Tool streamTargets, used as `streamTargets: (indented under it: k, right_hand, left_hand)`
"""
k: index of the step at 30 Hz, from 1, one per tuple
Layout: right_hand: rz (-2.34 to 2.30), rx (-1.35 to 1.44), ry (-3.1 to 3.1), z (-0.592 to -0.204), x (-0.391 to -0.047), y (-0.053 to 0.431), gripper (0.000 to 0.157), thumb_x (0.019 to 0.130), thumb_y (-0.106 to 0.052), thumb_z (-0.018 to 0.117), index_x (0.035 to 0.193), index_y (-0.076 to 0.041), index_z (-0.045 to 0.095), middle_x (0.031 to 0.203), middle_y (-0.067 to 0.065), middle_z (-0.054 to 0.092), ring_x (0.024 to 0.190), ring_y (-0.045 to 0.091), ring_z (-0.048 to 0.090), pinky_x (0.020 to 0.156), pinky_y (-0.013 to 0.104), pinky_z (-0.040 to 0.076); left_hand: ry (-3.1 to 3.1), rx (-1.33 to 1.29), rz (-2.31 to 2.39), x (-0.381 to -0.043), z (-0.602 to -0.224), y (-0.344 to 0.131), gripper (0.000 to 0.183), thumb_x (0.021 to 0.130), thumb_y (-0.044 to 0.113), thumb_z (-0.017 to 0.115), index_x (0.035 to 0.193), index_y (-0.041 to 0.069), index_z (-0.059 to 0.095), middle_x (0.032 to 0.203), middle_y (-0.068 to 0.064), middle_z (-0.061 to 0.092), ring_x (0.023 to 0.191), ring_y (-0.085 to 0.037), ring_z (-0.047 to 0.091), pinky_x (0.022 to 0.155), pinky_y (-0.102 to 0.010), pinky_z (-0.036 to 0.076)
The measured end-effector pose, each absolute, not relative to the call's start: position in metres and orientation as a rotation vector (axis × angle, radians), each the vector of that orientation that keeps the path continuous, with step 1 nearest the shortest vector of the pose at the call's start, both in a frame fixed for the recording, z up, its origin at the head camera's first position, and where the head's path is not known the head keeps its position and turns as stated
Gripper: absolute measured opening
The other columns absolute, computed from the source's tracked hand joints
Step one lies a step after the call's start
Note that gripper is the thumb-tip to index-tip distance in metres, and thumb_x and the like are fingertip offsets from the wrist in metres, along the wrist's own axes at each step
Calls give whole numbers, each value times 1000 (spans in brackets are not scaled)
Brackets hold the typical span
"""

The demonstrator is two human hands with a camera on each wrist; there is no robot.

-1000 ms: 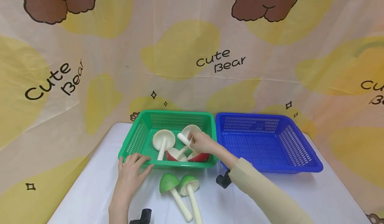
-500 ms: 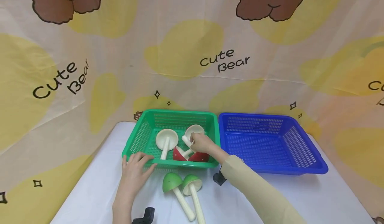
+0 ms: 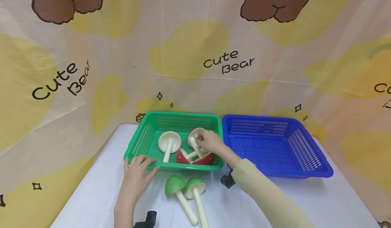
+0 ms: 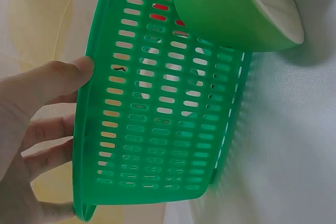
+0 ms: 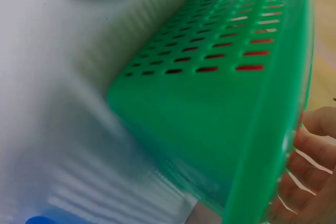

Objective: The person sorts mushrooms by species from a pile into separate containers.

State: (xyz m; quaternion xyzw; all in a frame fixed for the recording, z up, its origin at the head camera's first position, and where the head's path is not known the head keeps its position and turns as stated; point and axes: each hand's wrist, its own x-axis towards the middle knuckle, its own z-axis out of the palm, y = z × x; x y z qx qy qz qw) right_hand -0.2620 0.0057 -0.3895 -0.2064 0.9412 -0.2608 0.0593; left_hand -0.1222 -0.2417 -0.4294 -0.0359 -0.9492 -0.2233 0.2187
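Observation:
My left hand holds the front left rim of the green basket; in the left wrist view its thumb lies against the outer edge and the fingers pass behind it. Inside the basket my right hand pinches at the upper end of a white toy mushroom stem. In the right wrist view, the basket wall partly hides the right hand. Red caps lie at the front right of the basket, another upturned mushroom behind. A mushroom with a cream underside lies to the left.
A blue basket stands right beside the green one. Two green-capped toy mushrooms lie on the white cloth in front of the green basket. A printed curtain hangs behind the table.
My right hand has risen slightly within the green basket, and the stem at its fingertips has swung to a steeper angle. The left hand stays on the rim. The head view has shifted slightly.

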Motion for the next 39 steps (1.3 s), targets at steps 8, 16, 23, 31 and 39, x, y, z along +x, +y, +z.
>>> streamTargets:
  k: [8,16,23,31,39]
  right_hand:
    - [-853,-637,2852,-384,-255,24,16,92,-18,60,100,-9,70,93,5,68,73,14,55,61,25,46]
    - [-1022,-626,2852,-384,-244,36,18,94,-18,60,105,-8,69,98,4,68,81,16,59,64,26,49]
    - [-1102,-608,2944,-383,-233,48,16,93,-19,61,104,-13,70,98,2,68,86,16,63,68,28,52]
    - [-1201,-589,2988,-382,-221,68,15,93,-18,61,103,-12,70,96,1,68,84,15,60,65,25,49]
    - [-1270,-535,2991,-380,-203,91,17,94,-18,60,106,-10,69,94,1,66,87,16,61,68,26,49]
  left_hand:
    - [-2628,-112,-587,-121,-429,-242,25,77,18,80,100,14,71,99,-4,65,105,-31,56,106,-76,19]
    - [-2635,-111,-587,-121,-426,-243,24,78,18,79,100,13,71,100,-5,65,107,-32,55,106,-76,18]
    - [-2622,-127,-574,-121,-425,-243,24,78,17,79,100,13,71,100,-6,64,106,-33,55,105,-76,20]
    - [-2552,-156,-557,-120,-425,-243,24,75,13,80,97,10,71,99,-9,64,103,-33,56,103,-70,29]
    - [-2511,-205,-517,-120,-422,-239,24,73,12,81,95,9,71,95,-9,64,97,-31,56,99,-55,37]
